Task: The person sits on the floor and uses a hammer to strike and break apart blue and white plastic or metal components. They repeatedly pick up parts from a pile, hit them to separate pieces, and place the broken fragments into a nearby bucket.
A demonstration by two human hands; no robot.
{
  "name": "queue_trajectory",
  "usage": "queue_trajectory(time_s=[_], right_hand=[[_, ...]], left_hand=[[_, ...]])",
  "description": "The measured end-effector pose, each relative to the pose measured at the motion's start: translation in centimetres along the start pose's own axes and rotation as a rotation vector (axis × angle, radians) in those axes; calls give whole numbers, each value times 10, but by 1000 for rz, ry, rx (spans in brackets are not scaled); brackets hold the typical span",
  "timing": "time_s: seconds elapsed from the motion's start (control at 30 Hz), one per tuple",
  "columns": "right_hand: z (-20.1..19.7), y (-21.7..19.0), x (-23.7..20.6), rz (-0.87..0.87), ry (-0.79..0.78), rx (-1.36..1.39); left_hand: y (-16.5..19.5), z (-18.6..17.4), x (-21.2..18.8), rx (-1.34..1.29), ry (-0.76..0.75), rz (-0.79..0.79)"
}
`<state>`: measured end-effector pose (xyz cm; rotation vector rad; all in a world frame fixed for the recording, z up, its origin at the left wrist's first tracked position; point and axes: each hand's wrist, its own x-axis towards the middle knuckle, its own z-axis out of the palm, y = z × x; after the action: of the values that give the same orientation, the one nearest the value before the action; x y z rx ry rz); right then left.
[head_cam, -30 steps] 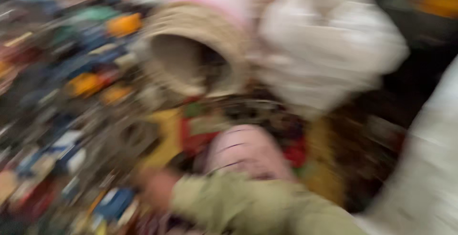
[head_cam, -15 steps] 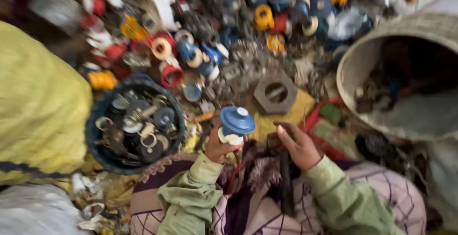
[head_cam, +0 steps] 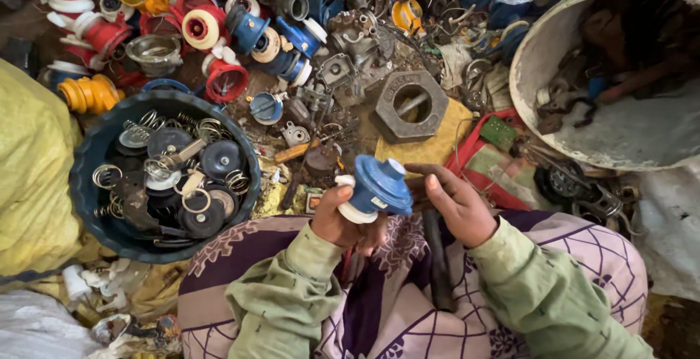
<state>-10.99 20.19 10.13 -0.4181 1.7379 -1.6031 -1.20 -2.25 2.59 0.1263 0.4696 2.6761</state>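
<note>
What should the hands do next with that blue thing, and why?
Probably bring the right hand onto the blue part and grip its top. The left hand holds it from below, while the right hand is open just beside it, holding nothing. The blue tub on the left already holds springs and discs, so loosened bits could go there.

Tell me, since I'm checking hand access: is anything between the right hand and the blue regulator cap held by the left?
Nothing visible. The left hand holds the blue regulator cap from below; the right hand sits just beside it, fingers curled toward it, with only a narrow open gap between them.
</note>
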Motion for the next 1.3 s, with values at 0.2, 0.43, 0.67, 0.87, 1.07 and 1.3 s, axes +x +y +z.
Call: queue_trajectory(time_s=[0.2, 0.43, 0.67, 0.87, 1.07, 1.3], right_hand=[[-9, 21, -7, -97, 11, -143], [-11, 26, -10, -23, 30, -179], [-6, 18, -9, -24, 43, -202], [-9, 22, -10, -26, 66, -242], [-9, 27, -11, -17, 55, -227], [-10, 24, -12, -11, 17, -72]], left_hand=[[-4, 20, 7, 96, 186, -109], [1, 38, 12, 148, 298, -177], [1, 37, 11, 195, 346, -197], [3, 36, 8, 199, 318, -200], [4, 41, 8, 188, 333, -198], [3, 38, 5, 181, 258, -156]])
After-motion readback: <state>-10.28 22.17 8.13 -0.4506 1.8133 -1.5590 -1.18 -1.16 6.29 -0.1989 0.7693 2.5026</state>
